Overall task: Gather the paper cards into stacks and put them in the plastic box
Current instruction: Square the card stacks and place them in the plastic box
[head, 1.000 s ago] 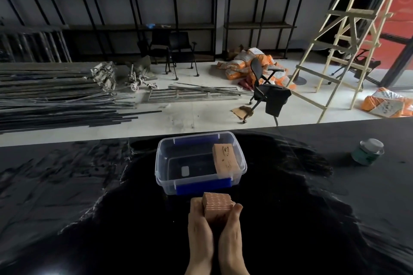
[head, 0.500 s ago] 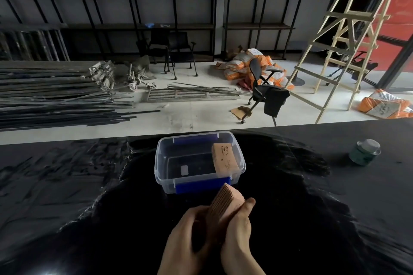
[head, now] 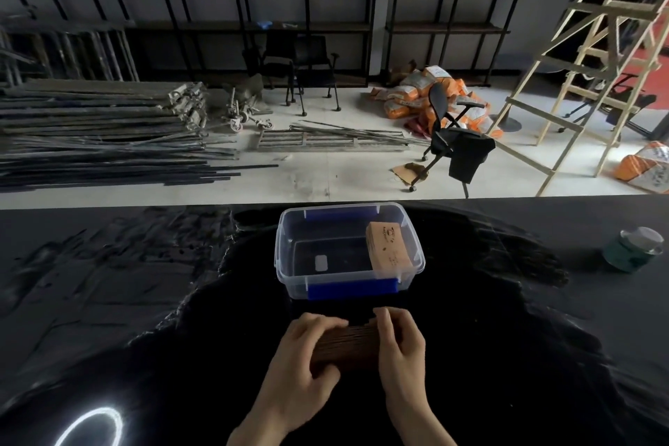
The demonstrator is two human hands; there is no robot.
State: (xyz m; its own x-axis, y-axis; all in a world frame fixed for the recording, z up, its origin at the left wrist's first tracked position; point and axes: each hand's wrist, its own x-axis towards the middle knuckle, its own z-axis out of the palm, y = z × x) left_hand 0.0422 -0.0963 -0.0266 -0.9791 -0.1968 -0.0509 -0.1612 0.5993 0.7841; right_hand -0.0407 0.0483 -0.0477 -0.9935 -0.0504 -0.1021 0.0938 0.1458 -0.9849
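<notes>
A clear plastic box with blue clips stands on the black table, just beyond my hands. One stack of brown paper cards lies inside it against the right wall. A second stack of cards lies sideways on its long edge, its layered edges facing me. My left hand grips its left end and my right hand grips its right end. This stack sits below the box's near wall, low over the table.
A green tape roll sits on the table at the far right. The black table spreads wide on both sides. Beyond its far edge lie metal poles, an office chair and a wooden ladder on the floor.
The held stack has turned from upright, face toward me, to lying sideways on its edge. My hands have shifted from under it to its two ends.
</notes>
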